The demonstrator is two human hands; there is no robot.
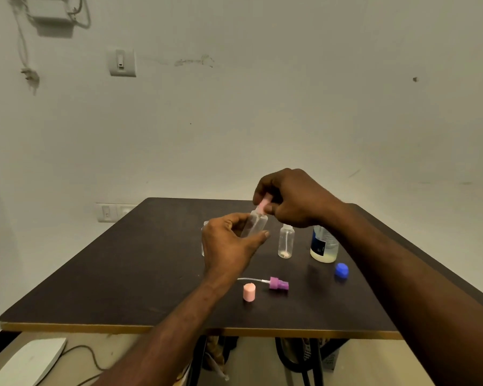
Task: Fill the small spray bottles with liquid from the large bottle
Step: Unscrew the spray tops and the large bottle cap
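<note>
left hand (pixel 229 240) grips a clear spray bottle (pixel 253 225) above the worktop (pixel 123 274); right hand (pixel 290 201) fingers pinch its pink sprayer head (pixel 263 204). judged step: unscrewing. next: pour from large bottle (pixel 324 245).

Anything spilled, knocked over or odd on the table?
No spill visible. The purple spray head lies on its side, tube out, beside the pink cap; the blue cap sits off the large bottle. Loose parts, consistent with filling.
</note>
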